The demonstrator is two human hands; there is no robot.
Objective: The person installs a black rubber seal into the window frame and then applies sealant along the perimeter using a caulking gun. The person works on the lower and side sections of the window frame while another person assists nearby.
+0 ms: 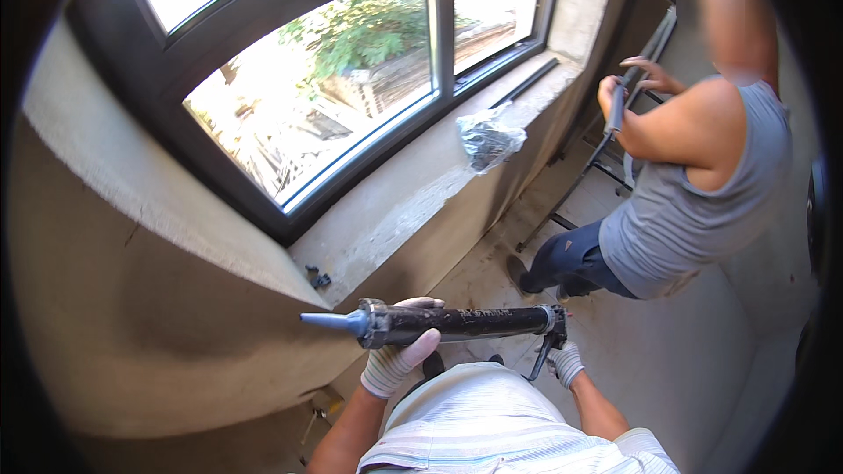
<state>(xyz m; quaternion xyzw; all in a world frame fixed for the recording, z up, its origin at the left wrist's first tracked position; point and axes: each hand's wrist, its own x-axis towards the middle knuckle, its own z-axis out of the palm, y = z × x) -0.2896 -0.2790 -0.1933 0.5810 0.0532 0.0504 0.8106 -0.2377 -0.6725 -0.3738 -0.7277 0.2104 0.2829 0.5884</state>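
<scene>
A black caulking gun [474,323] with a pale blue nozzle lies level across my front, its tip pointing left toward the wall below the sill. My left hand [399,358], in a white and grey work glove, is closed around the front of the barrel, thumb on the near side. At the rear end my right hand [564,360], gloved alike, grips the handle by the trigger; some of its fingers are hidden. The nozzle touches nothing that I can see.
A dark-framed window [369,145] stands ahead, above a rough sill [369,233]. Crumpled clear plastic [490,139] and small black pieces [318,277] lie on the sill. At right, a co-worker in a grey sleeveless shirt [702,193] holds a dark bar beside a stepladder [580,180].
</scene>
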